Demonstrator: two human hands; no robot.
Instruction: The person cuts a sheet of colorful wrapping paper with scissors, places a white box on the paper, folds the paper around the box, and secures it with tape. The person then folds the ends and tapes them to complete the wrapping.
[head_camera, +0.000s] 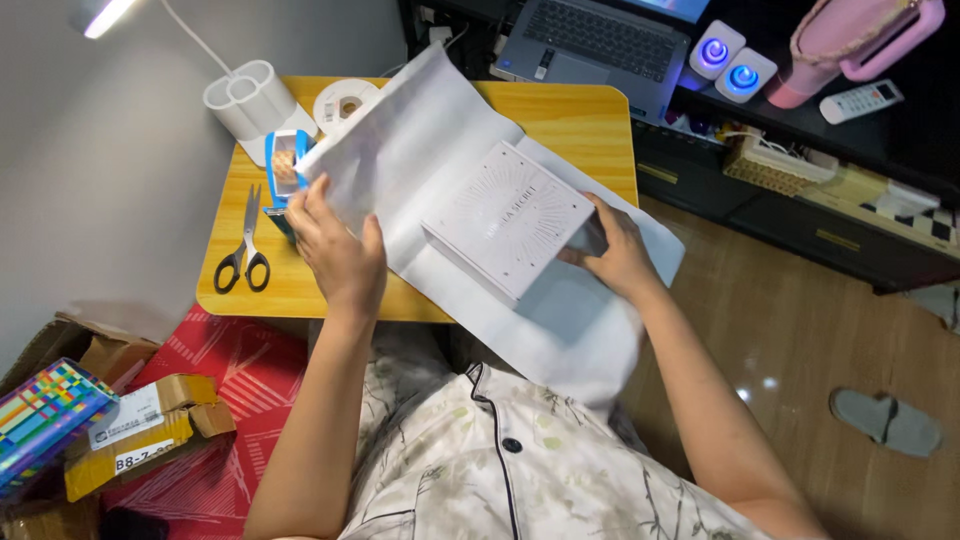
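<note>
White wrapping paper covers the wooden worktop under a flat white box. The left hand pinches the paper's edge; the right hand grips the box's end. Scissors and a tape dispenser lie just left.

A small yellow wooden table carries a large sheet of white wrapping paper with a flat white box on it. Black-handled scissors, a blue tape dispenser, a roll of tape and a white double-cup holder lie beside the sheet.
</note>
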